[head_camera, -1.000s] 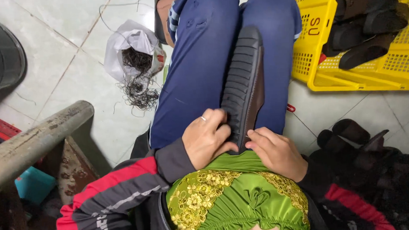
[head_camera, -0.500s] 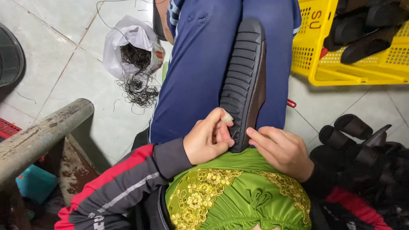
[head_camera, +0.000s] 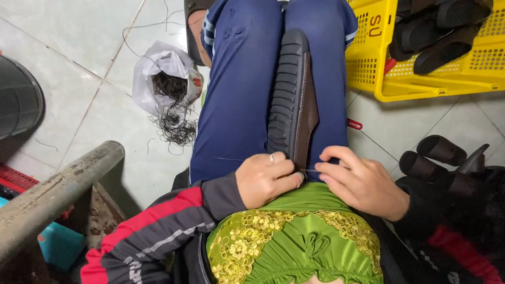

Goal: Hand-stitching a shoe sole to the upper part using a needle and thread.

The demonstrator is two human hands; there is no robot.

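Note:
A black shoe (head_camera: 289,98) with a ribbed sole and a brown upper edge stands on its side, wedged between my knees in blue trousers. My left hand (head_camera: 265,178), with a ring on one finger, is closed at the shoe's near end, the fingertips pinched. My right hand (head_camera: 361,182) pinches a thin thread at the same end, its fingertips almost touching those of the left. The thread runs between both hands at the shoe's heel. A needle cannot be made out.
A yellow plastic crate (head_camera: 431,66) with black shoes stands at the right. More black shoes (head_camera: 440,156) lie on the floor at the right. A white bag of dark thread scraps (head_camera: 167,83) lies left. A grey metal bar (head_camera: 50,190) is near left.
The shoe has turned from sole-up onto its side, showing the brown edge. Both hands have come closer together at its near end, the right one now pinching thread.

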